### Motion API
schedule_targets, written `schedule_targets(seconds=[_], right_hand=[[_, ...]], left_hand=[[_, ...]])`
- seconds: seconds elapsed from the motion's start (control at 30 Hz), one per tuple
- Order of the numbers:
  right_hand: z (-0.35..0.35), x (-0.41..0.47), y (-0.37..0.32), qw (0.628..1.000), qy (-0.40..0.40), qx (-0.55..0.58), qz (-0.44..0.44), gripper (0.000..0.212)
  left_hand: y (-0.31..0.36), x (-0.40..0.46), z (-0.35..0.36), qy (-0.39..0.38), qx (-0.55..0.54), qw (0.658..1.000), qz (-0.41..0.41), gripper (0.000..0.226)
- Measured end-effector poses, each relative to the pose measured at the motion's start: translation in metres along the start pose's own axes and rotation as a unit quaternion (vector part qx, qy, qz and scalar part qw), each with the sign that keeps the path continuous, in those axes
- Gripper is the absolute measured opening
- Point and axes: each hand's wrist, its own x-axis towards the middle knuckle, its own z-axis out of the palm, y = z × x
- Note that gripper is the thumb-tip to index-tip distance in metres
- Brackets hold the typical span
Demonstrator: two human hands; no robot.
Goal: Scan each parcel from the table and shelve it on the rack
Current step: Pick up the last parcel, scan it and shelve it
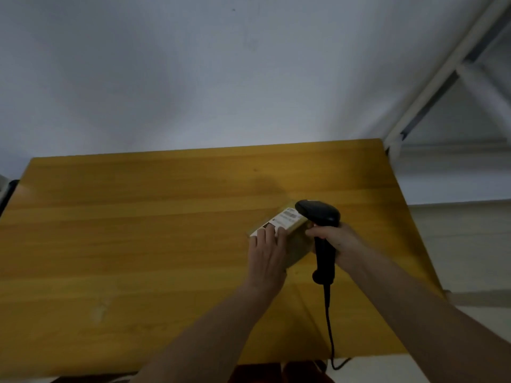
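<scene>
A: Head view, right of centre: what is being worked on?

B: A small cardboard parcel (287, 236) on the wooden desk (138, 244); its white shipping label (279, 221) faces up, barcode toward the far end; I would say it is turned that way so the reader can see it.

A: And the hands?

B: The left hand (266, 255) lies over the near end of the parcel, fingers straight and flat on the label's lower part; a steadying press rather than a grasp, and it leaves the barcode uncovered; the right hand (336, 240) has its grip clamped round the handle of a black barcode scanner (320, 230), whose head hangs just above the label's far end, pointing down at it.

A: The cable?

B: The scanner's cord (330, 327) trails from the handle toward the lower edge of the frame and drops over the desk's near edge; slack enough, it seems, not to tug the aim.

A: Where does the parcel go afterwards?

B: A white metal rack (442, 78) stands at the upper right of the frame, beyond the desk's far right corner; its shelves are mostly out of view; judging by the pose, the scan is in hand and shelving is not yet begun; I see no other parcel on the desk.
</scene>
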Motion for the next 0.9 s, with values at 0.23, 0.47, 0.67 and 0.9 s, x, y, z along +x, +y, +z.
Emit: schedule_targets(seconds=[0.23,0.47,0.67,0.9], right_hand=[[-0.042,0.006,0.034,0.998,-0.005,0.023,0.059,0.017],[-0.059,0.009,0.042,0.995,-0.029,0.077,0.057,0.016],[-0.054,0.009,0.049,0.994,-0.043,0.052,0.082,0.012],[-0.058,-0.001,0.042,0.997,-0.055,0.006,0.058,0.020]], left_hand=[[0.035,0.003,0.017,-0.098,-0.092,0.991,0.012,0.065],[0.002,0.051,0.020,-0.062,-0.225,0.963,-0.132,0.061],[-0.002,0.055,0.020,-0.345,-0.423,0.797,-0.260,0.060],[0.007,0.009,0.033,-0.315,-0.620,0.637,-0.333,0.062]])
